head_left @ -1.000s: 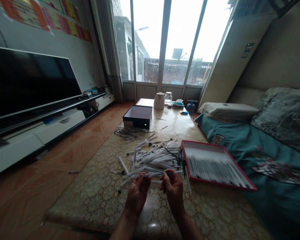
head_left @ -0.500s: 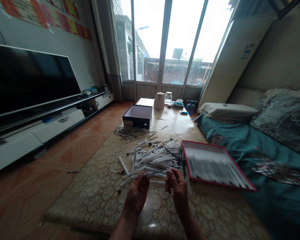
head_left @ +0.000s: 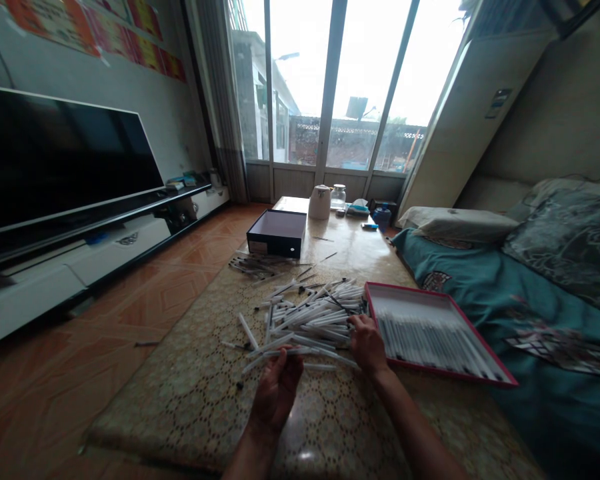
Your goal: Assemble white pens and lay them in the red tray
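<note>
pen barrel [head_left: 273, 352]: white, lying crosswise at our left fingertips, just over the near edge of the pile
left hand [head_left: 277, 390]: palm up, fingers curled onto the pen barrel
right hand [head_left: 367, 343]: palm down on the pile's right edge, just beside the tray; we cannot tell whether it grips anything
pile [head_left: 310, 317]: loose white barrels heaped mid-table, lying every way
tray [head_left: 445, 373]: red-rimmed, just right of the pile, barrels laid side by side in it
table [head_left: 195, 393]: patterned top; farther along we see a dark open box [head_left: 276, 233], dark refills [head_left: 255, 267] strewn before it, and a white kettle [head_left: 319, 202] at the far end
bed [head_left: 540, 373]: teal cover, along the table's right side
</note>
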`<state>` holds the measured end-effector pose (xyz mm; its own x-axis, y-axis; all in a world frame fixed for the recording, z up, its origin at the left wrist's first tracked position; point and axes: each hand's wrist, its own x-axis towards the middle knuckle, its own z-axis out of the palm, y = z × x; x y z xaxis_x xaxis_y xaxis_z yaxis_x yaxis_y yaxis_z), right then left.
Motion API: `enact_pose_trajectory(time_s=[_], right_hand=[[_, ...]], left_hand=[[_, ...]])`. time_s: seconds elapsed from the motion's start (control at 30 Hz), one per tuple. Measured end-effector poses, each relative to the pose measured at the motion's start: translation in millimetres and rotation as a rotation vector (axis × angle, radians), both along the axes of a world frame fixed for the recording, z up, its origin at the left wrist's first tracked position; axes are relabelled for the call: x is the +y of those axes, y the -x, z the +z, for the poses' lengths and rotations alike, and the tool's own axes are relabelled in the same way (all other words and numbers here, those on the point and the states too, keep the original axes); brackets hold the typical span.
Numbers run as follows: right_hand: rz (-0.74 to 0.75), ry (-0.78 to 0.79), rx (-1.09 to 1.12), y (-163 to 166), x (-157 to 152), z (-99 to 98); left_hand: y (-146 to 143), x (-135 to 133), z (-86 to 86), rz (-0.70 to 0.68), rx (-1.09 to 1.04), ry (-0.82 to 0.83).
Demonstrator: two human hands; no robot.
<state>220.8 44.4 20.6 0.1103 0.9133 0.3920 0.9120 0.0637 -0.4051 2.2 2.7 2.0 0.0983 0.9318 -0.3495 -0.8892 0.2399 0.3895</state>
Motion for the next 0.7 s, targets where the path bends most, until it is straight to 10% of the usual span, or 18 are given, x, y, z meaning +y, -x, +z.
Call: enact_pose_trajectory(time_s=[0.3, 0.7], right_hand=[[0.009, 0.08, -0.035, -2, 14, 2.9], [0.248, 0.017, 1.07, 50, -54, -5.7]], left_hand=[[-4, -2, -0.9, -0.048, 0.149, -0.091], [-12, -4, 7.5, -0.051, 0.286, -0.171]])
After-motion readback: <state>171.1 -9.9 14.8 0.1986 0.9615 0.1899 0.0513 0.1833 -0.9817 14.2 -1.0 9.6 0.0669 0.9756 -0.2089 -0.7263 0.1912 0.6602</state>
